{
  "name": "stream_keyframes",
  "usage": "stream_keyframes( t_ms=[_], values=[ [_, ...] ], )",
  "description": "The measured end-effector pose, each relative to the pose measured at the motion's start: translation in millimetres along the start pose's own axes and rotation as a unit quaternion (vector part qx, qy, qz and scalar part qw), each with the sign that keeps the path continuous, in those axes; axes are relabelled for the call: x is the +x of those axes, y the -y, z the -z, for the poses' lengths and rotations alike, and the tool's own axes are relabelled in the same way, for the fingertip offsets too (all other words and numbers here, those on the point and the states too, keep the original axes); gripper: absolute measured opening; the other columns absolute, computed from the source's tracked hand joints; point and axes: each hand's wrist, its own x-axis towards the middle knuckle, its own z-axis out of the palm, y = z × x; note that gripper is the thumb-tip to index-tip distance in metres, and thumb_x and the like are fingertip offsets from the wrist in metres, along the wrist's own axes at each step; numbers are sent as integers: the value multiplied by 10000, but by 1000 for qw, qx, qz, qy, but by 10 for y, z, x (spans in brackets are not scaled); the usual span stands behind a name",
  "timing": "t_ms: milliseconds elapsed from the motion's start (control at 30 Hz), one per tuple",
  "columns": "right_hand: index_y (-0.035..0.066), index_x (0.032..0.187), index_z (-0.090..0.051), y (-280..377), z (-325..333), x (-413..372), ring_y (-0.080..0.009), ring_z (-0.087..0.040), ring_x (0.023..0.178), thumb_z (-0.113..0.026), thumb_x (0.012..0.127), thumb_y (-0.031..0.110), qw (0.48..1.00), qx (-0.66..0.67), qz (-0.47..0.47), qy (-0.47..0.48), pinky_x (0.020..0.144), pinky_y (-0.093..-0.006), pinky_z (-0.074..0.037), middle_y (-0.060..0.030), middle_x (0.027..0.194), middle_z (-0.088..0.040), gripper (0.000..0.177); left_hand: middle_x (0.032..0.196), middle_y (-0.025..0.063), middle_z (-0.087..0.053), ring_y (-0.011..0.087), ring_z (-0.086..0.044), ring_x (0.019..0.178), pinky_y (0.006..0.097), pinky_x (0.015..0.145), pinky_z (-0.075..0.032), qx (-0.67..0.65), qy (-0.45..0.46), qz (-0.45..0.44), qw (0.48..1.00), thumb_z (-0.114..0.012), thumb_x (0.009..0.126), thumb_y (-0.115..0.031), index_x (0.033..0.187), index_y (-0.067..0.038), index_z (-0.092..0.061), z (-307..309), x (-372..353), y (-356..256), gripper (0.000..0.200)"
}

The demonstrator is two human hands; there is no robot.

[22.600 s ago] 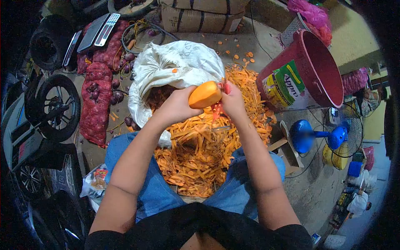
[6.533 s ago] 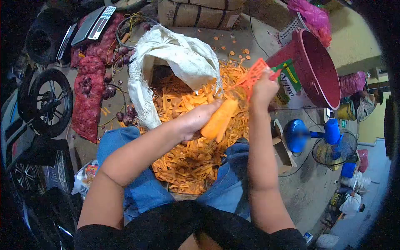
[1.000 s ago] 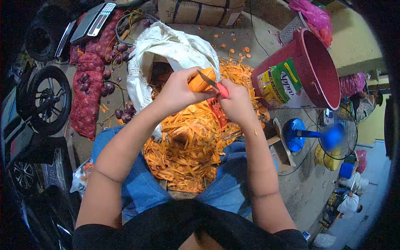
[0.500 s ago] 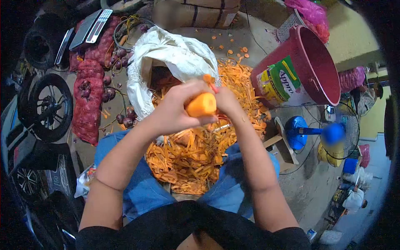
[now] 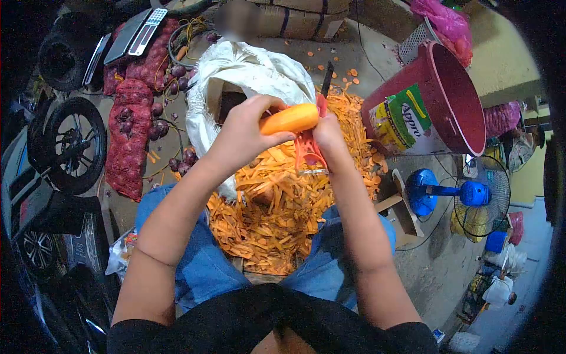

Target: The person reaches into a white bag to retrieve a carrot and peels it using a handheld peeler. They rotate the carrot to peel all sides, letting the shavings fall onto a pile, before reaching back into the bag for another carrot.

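My left hand (image 5: 243,131) is wrapped round a peeled orange carrot (image 5: 289,119), which lies nearly level with its right end at my right hand (image 5: 330,138). Closed fingers of my right hand grip a knife (image 5: 328,78), its dark narrow blade pointing up and away past the carrot. A red peeler (image 5: 309,151) with a metal blade hangs from the same hand, below the carrot. Beneath both hands spreads a heap of carrot peelings (image 5: 271,218), between my knees. Behind it a white woven sack (image 5: 253,74) lies with its mouth towards me.
A large dark red bucket (image 5: 424,100) leans at the right, near a blue fan (image 5: 474,194) and an open cardboard box (image 5: 401,218). On the left are net sacks of onions (image 5: 127,138), a scale (image 5: 138,35) and a motorcycle wheel (image 5: 73,146). Cut carrot slices (image 5: 354,72) dot the floor.
The carrot has turned from pointing at me to lying sideways. The knife blade now shows, pointing up, and the red peeler is more exposed. The small orange piece above the hands is gone from there.
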Motion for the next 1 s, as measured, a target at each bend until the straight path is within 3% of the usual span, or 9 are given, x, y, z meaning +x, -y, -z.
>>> stream_keyframes(
  t_ms=[133, 200, 333, 367, 433, 533, 867, 967, 1000],
  values=[
    [8, 903, -504, -150, 103, 145, -140, -543, 658, -420, 778, 80, 974, -180, 136, -3, 581, -244, -439, -60, 764, -550, 167, 757, 72, -520, 151, -515, 722, 240, 646, -409, 31, -4, 34, 999, -611, 664, -175, 896, -5, -486, -142, -28, 116, 313],
    [2, 774, -513, -159, 110, 116, -239, -539, 578, -468, 730, 118, 954, -242, 176, -20, 534, -365, -396, -135, 602, -525, 132, 703, 97, -550, 165, -538, 617, 261, 589, -421, -160, -26, 131, 978, -563, 696, -211, 872, 27, -489, -180, 12, 234, 305],
    [21, 740, -499, 97, 26, -180, -368, -489, 621, -497, 647, 93, 868, -442, 224, -36, 540, -395, -384, -207, 651, -510, 117, 690, 56, -539, 99, -499, 607, 242, 578, -412, -273, -16, 225, 935, -580, 696, -232, 843, 26, -505, -70, 82, 91, 306],
    [21, 740, -499, 104, 43, -198, -368, -489, 621, -497, 647, 93, 868, -442, 224, -37, 540, -395, -384, -207, 651, -510, 117, 690, 56, -539, 99, -499, 607, 242, 578, -412, -274, -15, 224, 935, -580, 696, -232, 843, 26, -505, -96, 85, 111, 306],
    [1, 779, -504, 119, 65, -235, -198, -456, 513, -464, 774, 196, 826, -509, 240, -30, 514, -302, -372, -116, 572, -493, 199, 708, 62, -549, 102, -509, 623, 236, 591, -412, -170, -46, 129, 976, -608, 673, -215, 844, 19, -513, -158, 82, 150, 306],
    [-2, 770, -498, 173, 68, -278, -224, -441, 505, -472, 769, 202, 867, -452, 206, -28, 510, -313, -366, -134, 573, -485, 205, 733, 76, -560, 107, -521, 647, 234, 607, -412, -158, -46, 106, 981, -634, 645, -216, 864, 12, -515, -139, 78, 72, 338],
    [-7, 726, -493, 211, 117, -310, -258, -450, 517, -473, 767, 191, 848, -470, 243, -27, 516, -323, -367, -155, 583, -486, 202, 754, 98, -572, 127, -546, 680, 247, 624, -424, -95, -25, 91, 991, -645, 628, -197, 876, 15, -519, -109, 97, 33, 350],
    [-12, 717, -489, 190, 127, -303, -268, -459, 526, -468, 771, 184, 848, -465, 252, -26, 520, -328, -369, -158, 584, -492, 204, 758, 103, -573, 133, -551, 685, 244, 635, -425, -100, -12, 10, 995, -652, 622, -198, 894, 4, -521, -76, 89, 39, 364],
    [0, 756, -516, 158, 131, -278, -300, -492, 573, -472, 702, 128, 854, -451, 256, -28, 538, -350, -388, -179, 615, -511, 146, 773, 106, -571, 140, -552, 694, 244, 643, -424, -120, -4, 27, 992, -660, 611, -196, 904, -3, -521, -69, 89, 40, 377]
  ],
)
